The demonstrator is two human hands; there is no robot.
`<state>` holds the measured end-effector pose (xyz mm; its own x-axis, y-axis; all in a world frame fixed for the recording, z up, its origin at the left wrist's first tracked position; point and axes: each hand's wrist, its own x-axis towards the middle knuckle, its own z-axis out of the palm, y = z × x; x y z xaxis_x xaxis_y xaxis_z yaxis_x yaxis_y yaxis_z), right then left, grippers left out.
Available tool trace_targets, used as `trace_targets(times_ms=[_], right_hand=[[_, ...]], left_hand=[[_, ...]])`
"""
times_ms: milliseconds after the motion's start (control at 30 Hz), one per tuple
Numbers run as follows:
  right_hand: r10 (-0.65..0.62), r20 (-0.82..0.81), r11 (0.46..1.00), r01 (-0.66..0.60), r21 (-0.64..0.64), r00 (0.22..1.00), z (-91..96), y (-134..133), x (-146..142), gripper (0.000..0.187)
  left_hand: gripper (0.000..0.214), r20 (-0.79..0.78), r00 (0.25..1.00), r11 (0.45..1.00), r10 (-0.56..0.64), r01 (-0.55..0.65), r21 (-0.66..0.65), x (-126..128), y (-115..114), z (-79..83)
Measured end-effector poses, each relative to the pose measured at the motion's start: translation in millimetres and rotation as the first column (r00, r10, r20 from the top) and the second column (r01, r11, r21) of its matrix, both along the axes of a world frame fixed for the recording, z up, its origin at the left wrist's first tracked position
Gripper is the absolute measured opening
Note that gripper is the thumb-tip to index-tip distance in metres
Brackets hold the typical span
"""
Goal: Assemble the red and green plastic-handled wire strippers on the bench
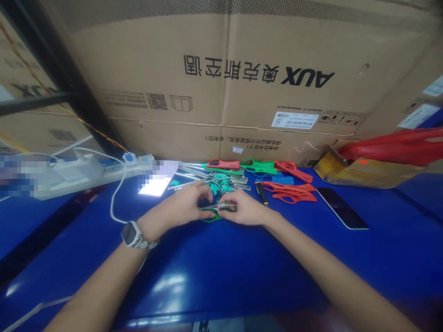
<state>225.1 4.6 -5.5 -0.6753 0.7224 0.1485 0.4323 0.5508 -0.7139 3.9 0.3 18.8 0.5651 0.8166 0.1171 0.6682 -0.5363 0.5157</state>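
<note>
My left hand [188, 205], wearing a watch [131, 234] on its wrist, curls thumb and fingers around the left side of a green handle shell [212, 217] low on the blue table. From the right, my right hand [247, 208] pinches a small clear-and-metal lighter insert [228, 206] over the same shell. Fingers cover much of both parts. Just beyond my hands lies a pile of metal lighter tubes [194, 171] with teal pieces [216, 184]. Right of the pile is a yellow-and-black screwdriver [261, 192].
Red handle shells [292, 191], a green shell [258, 166] and a blue one [280, 178] lie at the back. A dark phone [341, 208] rests at right, a lit phone [157, 180] at left near a power strip [86, 177]. A large carton [224, 106] stands behind.
</note>
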Motion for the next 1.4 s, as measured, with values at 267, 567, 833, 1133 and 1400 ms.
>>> trace_targets(times_ms=[267, 567, 833, 1133, 1400], right_hand=[[-0.053, -0.021, 0.998, 0.054, 0.024, 0.998, -1.6, -2, 5, 0.021], [-0.261, 0.038, 0.953, 0.251, 0.168, 0.965, -2.5, -10, 14, 0.011], [-0.227, 0.204, 0.933, 0.153, 0.324, 0.952, 4.0, -21, 15, 0.027], [-0.235, 0.327, 0.896, 0.074, 0.437, 0.915, 2.0, -27, 13, 0.033], [-0.184, 0.283, 0.928, 0.072, 0.365, 0.941, 0.3, -32, 16, 0.013]], left_hand=[[0.021, -0.169, 0.983, 0.997, -0.068, 0.073, 0.019, 10, -11, 4.4], [0.021, -0.161, 0.976, 0.961, -0.144, 0.177, 0.211, 16, -11, 2.1], [0.014, -0.180, 0.963, 0.951, -0.200, 0.235, 0.202, 21, -10, -6.5], [0.023, -0.162, 0.971, 0.956, -0.178, 0.210, 0.204, 14, -7, -5.1], [0.013, -0.301, 0.939, 0.929, -0.169, 0.254, 0.268, 17, -3, -5.7]])
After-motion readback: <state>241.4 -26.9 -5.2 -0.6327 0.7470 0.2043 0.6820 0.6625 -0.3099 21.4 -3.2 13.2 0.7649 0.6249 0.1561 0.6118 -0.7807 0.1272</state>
